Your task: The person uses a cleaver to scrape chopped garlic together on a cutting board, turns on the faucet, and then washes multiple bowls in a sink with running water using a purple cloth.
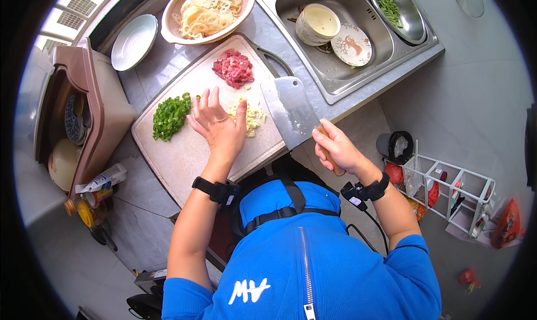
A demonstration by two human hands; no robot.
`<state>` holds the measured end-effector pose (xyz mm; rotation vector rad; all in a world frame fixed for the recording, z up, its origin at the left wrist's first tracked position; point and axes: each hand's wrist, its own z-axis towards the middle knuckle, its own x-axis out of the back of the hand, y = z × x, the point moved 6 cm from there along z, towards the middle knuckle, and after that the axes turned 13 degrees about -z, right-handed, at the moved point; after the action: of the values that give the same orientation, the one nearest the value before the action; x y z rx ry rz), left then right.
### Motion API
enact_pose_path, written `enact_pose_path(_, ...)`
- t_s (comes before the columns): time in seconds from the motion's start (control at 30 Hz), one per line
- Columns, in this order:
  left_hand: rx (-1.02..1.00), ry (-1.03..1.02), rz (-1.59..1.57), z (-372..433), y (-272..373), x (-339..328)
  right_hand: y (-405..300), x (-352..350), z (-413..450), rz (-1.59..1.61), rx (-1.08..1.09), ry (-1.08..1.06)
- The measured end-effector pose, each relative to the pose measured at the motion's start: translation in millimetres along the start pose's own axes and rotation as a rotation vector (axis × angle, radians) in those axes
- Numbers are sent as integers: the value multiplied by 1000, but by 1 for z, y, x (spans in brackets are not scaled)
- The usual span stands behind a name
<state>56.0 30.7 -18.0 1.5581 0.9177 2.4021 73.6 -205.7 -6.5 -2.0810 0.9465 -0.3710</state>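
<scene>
My right hand [335,146] grips the wooden handle of a cleaver [291,110], its broad blade over the right edge of the cutting board [168,160]. Small pale bits cling to the blade. With fingers spread, my left hand [220,125] is over the middle of the board and holds nothing. Chopped green pepper [171,118] is heaped just left of its fingertips. Minced garlic [253,118] lies partly hidden behind my left thumb. Farther back on the board is a pile of sliced raw meat [233,68].
Behind the board are a colander [166,22] of sliced lotus root [209,16] and a white bowl [134,43]. The steel sink [308,64] at right holds stacked bowls [314,26], a patterned plate [352,45] and a basin of green beans [388,10]. A dish box [109,83] stands left.
</scene>
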Motion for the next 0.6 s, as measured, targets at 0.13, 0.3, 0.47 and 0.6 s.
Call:
enact_pose_path(0.13, -25, -30, -107, 7, 21, -3, -1, -5, -2, -13, 1, -47)
enact_pose_path(0.3, 15, 32, -31, 12, 13, -3, -18, 1, -9, -410, 182, 164)
enact_pose_path(0.47, 71, 20, -277, 16, -19, 32, -64, 17, -21, -1280, 1008, 392)
enact_pose_path(0.6, 67, -404, -623, 18, -14, 39, -75, 19, -11, -1528, 1248, 386)
